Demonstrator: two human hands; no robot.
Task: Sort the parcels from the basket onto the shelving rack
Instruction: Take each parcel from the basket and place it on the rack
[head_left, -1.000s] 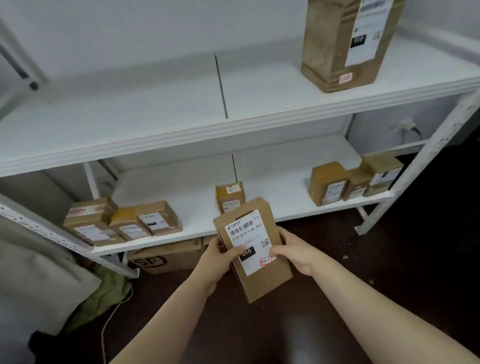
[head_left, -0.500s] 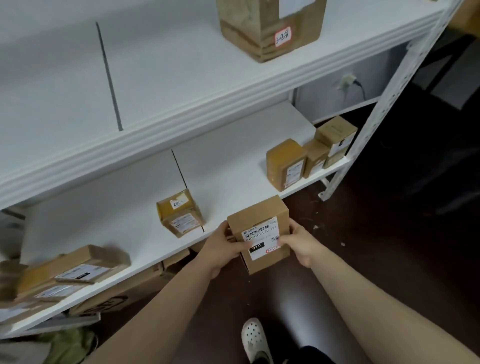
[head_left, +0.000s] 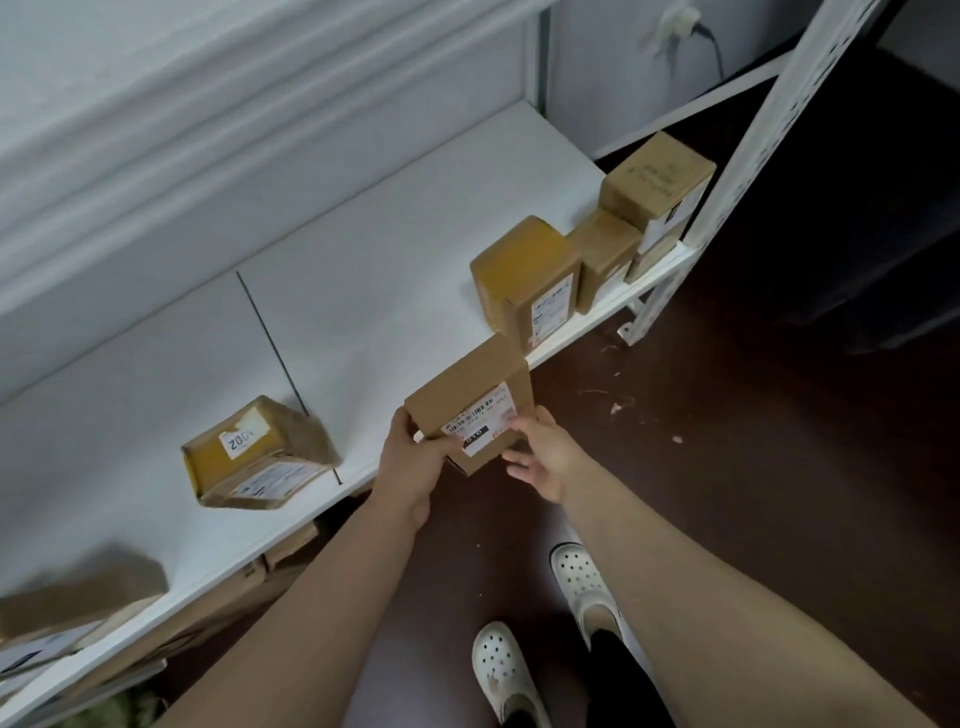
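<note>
I hold a brown cardboard parcel (head_left: 467, 395) with a white barcode label at the front edge of the white lower shelf (head_left: 374, 291) of the rack. My left hand (head_left: 410, 460) grips its lower left corner, thumb on the front face. My right hand (head_left: 540, 452) touches the parcel's right edge with a fingertip on the label, while its other fingers are spread loose below the box. The parcel's far end lies over the shelf edge, just in front of a yellow-taped parcel (head_left: 524, 280). No basket is in view.
Two more parcels (head_left: 605, 254) (head_left: 657, 182) stand at the shelf's right end by the rack upright (head_left: 779, 119). A taped parcel (head_left: 260, 457) sits left of the divider line, blurred parcels (head_left: 78, 597) lie far left. The upper shelf edge (head_left: 156, 130) overhangs. My white shoes (head_left: 498, 670) stand on the dark floor.
My view has swung down and to the right. Both hands have carried the parcel forward to the lower shelf's edge, and my right hand's fingers have loosened from it.
</note>
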